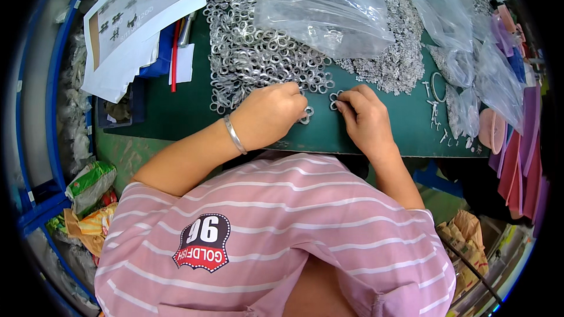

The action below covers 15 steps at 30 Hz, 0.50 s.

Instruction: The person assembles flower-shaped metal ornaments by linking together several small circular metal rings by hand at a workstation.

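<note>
My left hand (270, 111) is closed at the front of a big heap of grey metal ring pieces (258, 58). A ring piece (306, 115), made of small joined rings, sticks out by its fingertips; part of it is hidden by the hand. To the right, my right hand (367, 118) pinches another ring piece (333, 98) between thumb and fingers, just above the green tabletop (320, 132). A narrow gap of tabletop separates the two hands.
Clear plastic bags (329, 12) lie over the heaps. Behind my right hand is a pile of finer metal parts (402, 41). Printed sheets (141, 12) and a red stick (174, 58) lie at left; a metal ring (437, 87) and small screws lie at right.
</note>
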Each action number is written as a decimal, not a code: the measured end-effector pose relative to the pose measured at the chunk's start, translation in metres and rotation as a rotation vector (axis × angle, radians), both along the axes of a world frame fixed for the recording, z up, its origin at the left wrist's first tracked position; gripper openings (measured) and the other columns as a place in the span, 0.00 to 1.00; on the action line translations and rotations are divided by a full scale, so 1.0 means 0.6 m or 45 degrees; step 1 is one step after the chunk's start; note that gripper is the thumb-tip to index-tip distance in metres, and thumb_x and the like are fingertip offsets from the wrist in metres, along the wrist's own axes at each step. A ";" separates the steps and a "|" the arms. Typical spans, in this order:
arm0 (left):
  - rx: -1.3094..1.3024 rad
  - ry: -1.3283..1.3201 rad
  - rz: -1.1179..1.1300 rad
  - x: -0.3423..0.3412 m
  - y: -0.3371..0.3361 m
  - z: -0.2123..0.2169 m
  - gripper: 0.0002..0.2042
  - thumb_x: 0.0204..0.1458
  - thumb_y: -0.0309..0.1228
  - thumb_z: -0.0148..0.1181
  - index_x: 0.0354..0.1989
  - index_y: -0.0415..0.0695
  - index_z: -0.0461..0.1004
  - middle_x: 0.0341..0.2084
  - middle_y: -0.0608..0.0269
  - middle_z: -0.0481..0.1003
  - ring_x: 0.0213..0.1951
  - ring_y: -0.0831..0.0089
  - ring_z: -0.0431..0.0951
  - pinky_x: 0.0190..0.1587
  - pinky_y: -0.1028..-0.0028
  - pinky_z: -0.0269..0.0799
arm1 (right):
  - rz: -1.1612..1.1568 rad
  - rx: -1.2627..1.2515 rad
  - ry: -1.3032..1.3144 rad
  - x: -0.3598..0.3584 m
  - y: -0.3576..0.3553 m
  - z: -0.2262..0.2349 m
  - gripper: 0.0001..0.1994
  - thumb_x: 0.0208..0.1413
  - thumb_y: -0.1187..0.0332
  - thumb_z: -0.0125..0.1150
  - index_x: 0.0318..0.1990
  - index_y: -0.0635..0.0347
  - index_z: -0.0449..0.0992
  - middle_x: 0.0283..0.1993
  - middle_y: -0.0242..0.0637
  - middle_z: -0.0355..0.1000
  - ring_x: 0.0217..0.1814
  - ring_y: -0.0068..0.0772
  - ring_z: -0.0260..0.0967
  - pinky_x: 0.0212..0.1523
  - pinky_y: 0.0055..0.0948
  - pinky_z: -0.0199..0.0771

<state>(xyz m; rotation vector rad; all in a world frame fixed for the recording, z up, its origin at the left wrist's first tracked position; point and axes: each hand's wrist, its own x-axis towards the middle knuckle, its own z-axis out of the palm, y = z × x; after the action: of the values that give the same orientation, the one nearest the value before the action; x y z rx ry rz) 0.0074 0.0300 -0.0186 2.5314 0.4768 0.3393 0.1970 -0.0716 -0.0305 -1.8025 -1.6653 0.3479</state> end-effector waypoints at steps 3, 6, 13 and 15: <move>0.077 0.003 0.058 -0.002 0.005 -0.007 0.05 0.42 0.26 0.60 0.27 0.39 0.73 0.23 0.57 0.68 0.26 0.60 0.72 0.30 0.68 0.70 | 0.015 0.028 -0.008 0.006 -0.001 -0.008 0.04 0.44 0.76 0.60 0.30 0.61 0.73 0.30 0.38 0.68 0.30 0.42 0.69 0.29 0.34 0.70; 0.043 -0.016 0.059 -0.001 0.007 0.007 0.06 0.41 0.26 0.60 0.27 0.39 0.73 0.23 0.57 0.68 0.27 0.60 0.72 0.30 0.68 0.70 | 0.011 0.031 -0.013 0.007 -0.004 -0.006 0.04 0.44 0.76 0.59 0.30 0.61 0.73 0.31 0.37 0.68 0.30 0.42 0.69 0.29 0.34 0.69; 0.010 -0.071 0.055 0.009 -0.007 0.002 0.07 0.41 0.25 0.61 0.28 0.38 0.72 0.23 0.57 0.69 0.26 0.60 0.72 0.30 0.68 0.70 | -0.017 0.016 0.024 0.008 -0.009 0.000 0.04 0.45 0.76 0.59 0.29 0.61 0.72 0.31 0.37 0.68 0.30 0.42 0.69 0.29 0.34 0.69; -0.051 -0.206 0.085 0.014 -0.001 0.005 0.08 0.42 0.25 0.61 0.30 0.38 0.71 0.23 0.57 0.70 0.27 0.60 0.73 0.30 0.69 0.70 | -0.016 0.005 -0.001 0.011 -0.009 0.000 0.04 0.44 0.76 0.60 0.30 0.61 0.72 0.31 0.37 0.68 0.30 0.42 0.69 0.29 0.34 0.69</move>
<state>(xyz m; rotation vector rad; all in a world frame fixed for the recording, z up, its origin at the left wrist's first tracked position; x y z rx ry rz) 0.0159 0.0291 -0.0157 2.4287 0.5003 0.5494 0.2037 -0.0768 -0.0305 -1.8097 -1.6536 0.3382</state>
